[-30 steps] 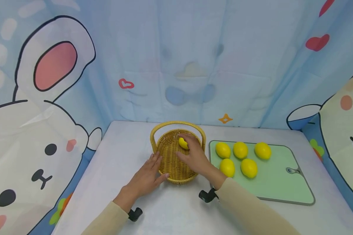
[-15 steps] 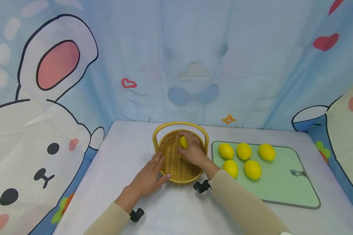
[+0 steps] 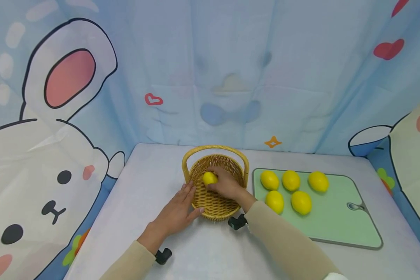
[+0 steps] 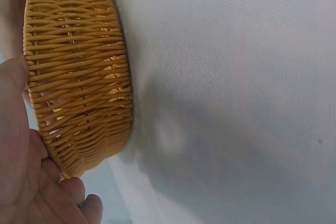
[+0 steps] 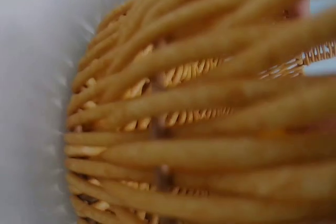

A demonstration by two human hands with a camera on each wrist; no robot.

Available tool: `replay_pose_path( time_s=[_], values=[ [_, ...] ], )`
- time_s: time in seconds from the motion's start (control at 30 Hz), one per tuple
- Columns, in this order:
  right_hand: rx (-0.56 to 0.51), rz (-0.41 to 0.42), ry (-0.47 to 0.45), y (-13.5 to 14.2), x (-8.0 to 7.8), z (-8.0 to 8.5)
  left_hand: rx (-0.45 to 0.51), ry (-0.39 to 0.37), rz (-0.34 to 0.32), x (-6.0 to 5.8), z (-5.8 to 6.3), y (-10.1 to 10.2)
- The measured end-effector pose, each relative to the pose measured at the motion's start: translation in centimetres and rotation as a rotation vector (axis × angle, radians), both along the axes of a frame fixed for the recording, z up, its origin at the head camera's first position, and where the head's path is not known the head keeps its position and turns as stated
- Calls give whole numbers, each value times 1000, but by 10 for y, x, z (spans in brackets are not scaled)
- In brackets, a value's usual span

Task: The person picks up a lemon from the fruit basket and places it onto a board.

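A round wicker basket (image 3: 213, 200) with an arched handle stands on the white table. Inside it, toward the left of its floor, my right hand (image 3: 226, 184) holds a yellow lemon (image 3: 210, 178) between thumb and fingers. My left hand (image 3: 176, 208) touches the basket's left front rim, thumb and fingers spread along it. The left wrist view has that hand (image 4: 31, 166) against the rim of the basket (image 4: 79, 72), with some yellow showing through the weave. Only the basket's woven side (image 5: 210, 145) fills the right wrist view, so the right hand's grip is hidden there.
Right of the basket lies a pale green cutting board (image 3: 336, 217) bearing several lemons (image 3: 301, 202). A printed curtain (image 3: 231, 77) hangs behind the table (image 3: 210, 252) and along both sides.
Inside the basket, my right hand has closed on the lemon and shifted it left and slightly toward me. The left hand stays at the rim. The head view has turned slightly.
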State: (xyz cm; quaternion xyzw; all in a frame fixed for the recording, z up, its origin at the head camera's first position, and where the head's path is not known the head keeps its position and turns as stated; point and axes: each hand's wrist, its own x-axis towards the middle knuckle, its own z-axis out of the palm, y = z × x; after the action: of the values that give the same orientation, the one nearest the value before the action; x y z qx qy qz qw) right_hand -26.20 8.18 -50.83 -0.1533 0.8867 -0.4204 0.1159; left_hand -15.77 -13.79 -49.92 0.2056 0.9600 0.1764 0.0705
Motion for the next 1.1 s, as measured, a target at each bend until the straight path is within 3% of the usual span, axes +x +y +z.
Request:
replay_pose_path(
  time_s=[0.23, 0.4, 0.67, 1.1],
  values=[
    [48, 168, 3, -1, 7, 2, -9, 2, -4, 1, 1, -1],
    [19, 297, -19, -2, 11, 3, -6, 12, -12, 1, 1, -1],
    [-13, 308, -92, -5, 14, 2, 5, 9, -7, 2, 2, -1],
    [16, 307, -94, -8, 19, 1, 22, -4, 3, 3, 3, 0]
  ],
)
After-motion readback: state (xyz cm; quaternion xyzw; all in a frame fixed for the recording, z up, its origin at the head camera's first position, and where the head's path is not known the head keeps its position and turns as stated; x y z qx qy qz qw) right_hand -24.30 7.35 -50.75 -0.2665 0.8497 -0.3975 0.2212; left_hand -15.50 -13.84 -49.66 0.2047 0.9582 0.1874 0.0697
